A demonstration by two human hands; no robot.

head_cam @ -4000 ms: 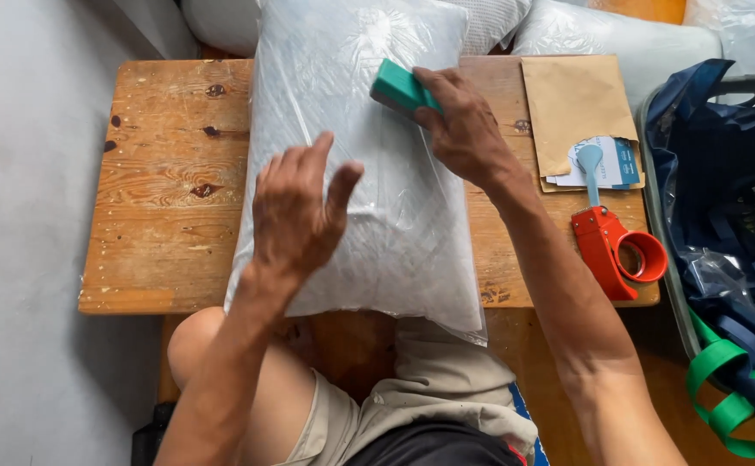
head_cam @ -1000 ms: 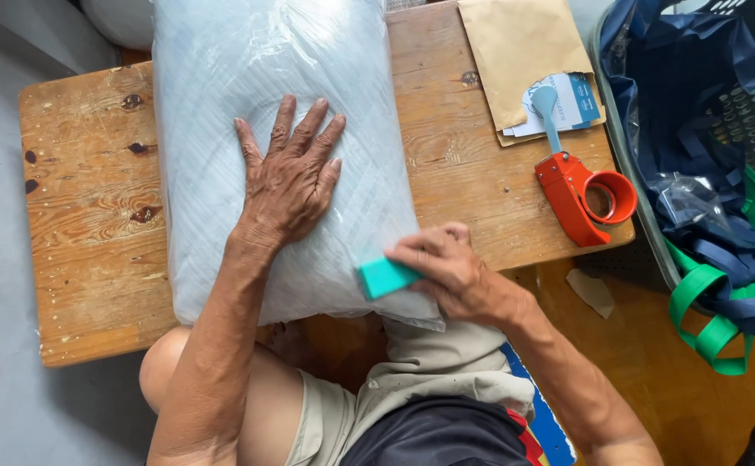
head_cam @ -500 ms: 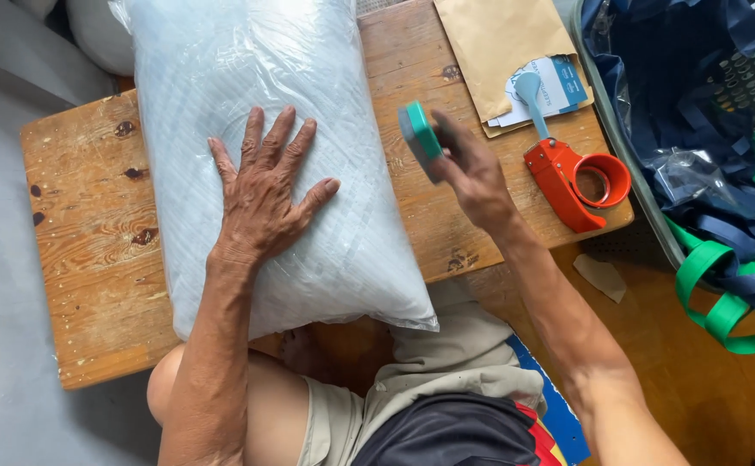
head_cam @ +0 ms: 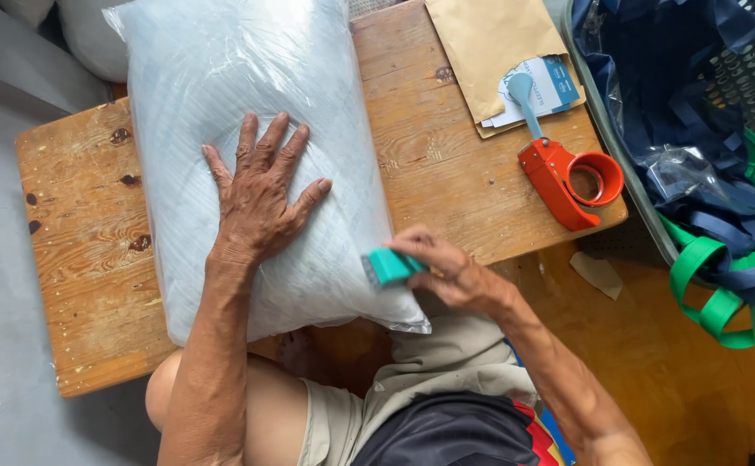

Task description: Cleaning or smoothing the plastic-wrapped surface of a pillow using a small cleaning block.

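One plump, clear-wrapped pale pillow (head_cam: 248,129) lies flat.

Under our left hand (head_cam: 261,203) lies a pillow-shaped package (head_cam: 248,129) wrapped in thin, clear plastic film, glossy and lightly wrinkled, with a pale quilted cloth showing through it. Our right hand (head_cam: 451,272) grips a small teal block (head_cam: 390,266) of smooth, matt plastic against the film's near edge. The table (head_cam: 84,259) beneath both hands is bare wood, rough and worn, with dark knots and pale flecks. Beyond our right hand, we see a matt brown paper envelope (head_cam: 481,52) and an orange tape dispenser (head_cam: 567,181) of shiny hard plastic. Farther right, dark blue woven cloth (head_cam: 679,103) with green straps looks soft and dull.
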